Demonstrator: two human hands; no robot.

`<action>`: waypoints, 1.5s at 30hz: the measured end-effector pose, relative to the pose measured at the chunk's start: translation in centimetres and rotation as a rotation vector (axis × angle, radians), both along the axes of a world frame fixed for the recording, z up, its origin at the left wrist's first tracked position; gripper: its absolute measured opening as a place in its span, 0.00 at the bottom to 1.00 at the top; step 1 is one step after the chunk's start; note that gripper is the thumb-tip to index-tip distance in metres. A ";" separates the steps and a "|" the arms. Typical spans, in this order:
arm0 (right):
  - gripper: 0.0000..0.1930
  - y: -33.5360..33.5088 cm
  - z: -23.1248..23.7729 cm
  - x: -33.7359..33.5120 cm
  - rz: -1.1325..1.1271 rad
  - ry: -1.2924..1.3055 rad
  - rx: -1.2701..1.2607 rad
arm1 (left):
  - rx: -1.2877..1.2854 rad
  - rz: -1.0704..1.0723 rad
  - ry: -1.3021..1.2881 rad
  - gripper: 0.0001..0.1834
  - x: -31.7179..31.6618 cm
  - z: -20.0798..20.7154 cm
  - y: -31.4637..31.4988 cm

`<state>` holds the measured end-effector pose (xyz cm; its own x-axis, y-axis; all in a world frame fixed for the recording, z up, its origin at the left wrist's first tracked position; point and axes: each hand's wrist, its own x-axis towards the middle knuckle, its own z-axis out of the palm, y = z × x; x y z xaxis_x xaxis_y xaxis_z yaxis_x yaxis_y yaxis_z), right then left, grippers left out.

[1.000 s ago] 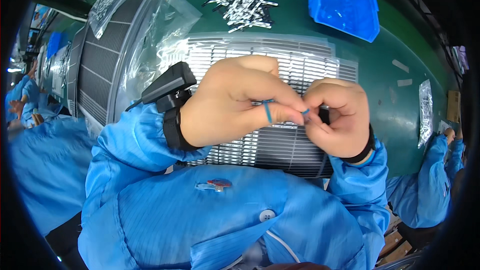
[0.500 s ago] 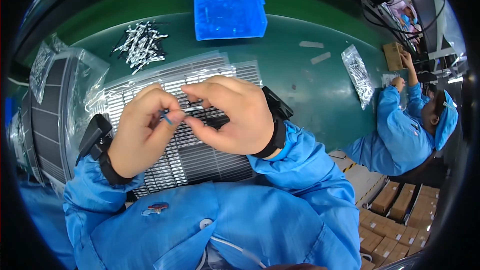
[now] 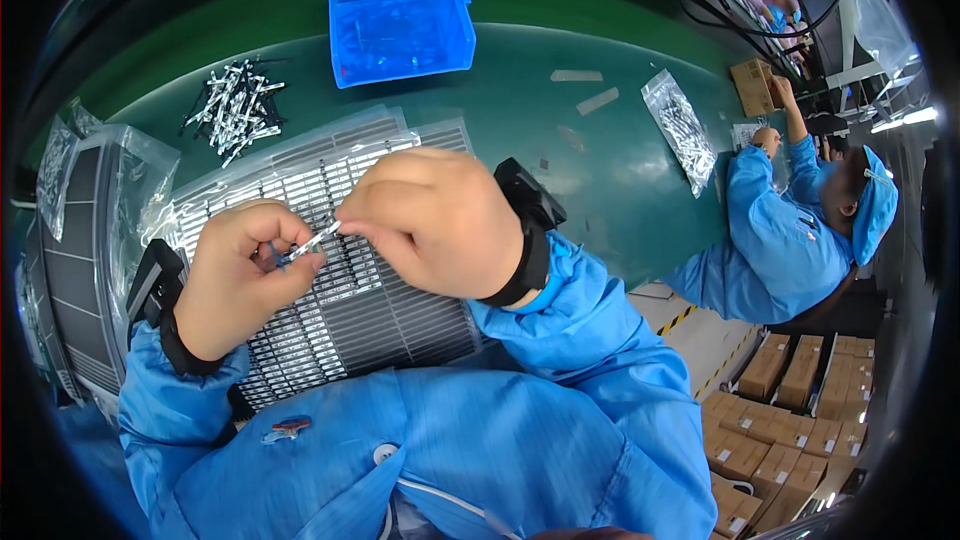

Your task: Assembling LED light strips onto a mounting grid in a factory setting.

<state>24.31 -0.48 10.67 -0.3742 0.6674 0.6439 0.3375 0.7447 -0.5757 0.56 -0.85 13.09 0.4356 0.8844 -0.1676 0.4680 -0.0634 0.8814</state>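
Note:
My left hand [image 3: 245,275] is closed, with thumb and fingers pinching a small white-and-silver strip [image 3: 316,239]. A short blue piece [image 3: 281,261] shows at the strip's lower end, between the thumb and fingers; its kind is unclear. My right hand [image 3: 435,225] pinches the strip's upper end between thumb and forefinger. Both hands are above a stack of dark slotted trays [image 3: 395,325] in clear plastic. Many slots on the tray's left side hold similar white strips, while those at lower right show dark grooves only. Part of the tray is hidden under my hands.
A pile of loose strips [image 3: 237,110] lies beyond the tray, beside a blue bin [image 3: 345,65]. More bagged trays [image 3: 75,230] stand at left. A filled clear bag [image 3: 680,130] lies at right, near a co-worker [image 3: 770,230] handling a cardboard box [image 3: 750,87]. Cartons [image 3: 760,440] sit below.
My right thumb and forefinger have closed on the strip's end, and the strip now shows plainly between my hands. The whole scene has shifted left in view.

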 end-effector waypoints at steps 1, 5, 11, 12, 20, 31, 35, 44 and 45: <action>0.05 0.1 0.2 0.2 0.012 -0.016 -0.019 | 0.017 -0.048 0.014 0.06 -0.3 -0.2 -0.1; 0.05 -1.0 1.5 1.1 -0.081 -0.067 -0.082 | -0.290 -0.102 -0.297 0.06 -1.7 -2.5 -0.5; 0.05 -3.6 1.3 3.2 -0.226 -0.191 -0.314 | -0.747 -0.156 -0.635 0.05 -2.7 -3.0 0.9; 0.05 -3.6 0.3 3.4 -0.215 -0.188 -0.332 | -0.760 -0.123 -0.631 0.05 -2.4 -3.2 0.5; 0.06 -2.4 -4.0 1.0 -0.203 -0.160 -0.453 | 0.383 -0.284 0.137 0.12 -1.4 -6.0 -1.3; 0.08 -0.4 -6.6 0.3 -0.191 -0.262 -0.480 | 0.700 -0.443 0.105 0.16 -2.4 -10.7 0.7; 0.08 0.1 -7.5 0.4 -0.156 -0.256 -0.455 | 0.802 -0.325 0.013 0.14 -1.8 -12.5 0.7; 0.09 0.6 -8.7 0.5 -0.084 -0.296 -0.426 | 0.846 -0.196 0.016 0.12 -1.4 -14.1 0.5; 0.09 0.6 -8.7 0.6 -0.071 -0.316 -0.414 | 0.850 -0.199 0.009 0.12 -1.4 -14.2 0.6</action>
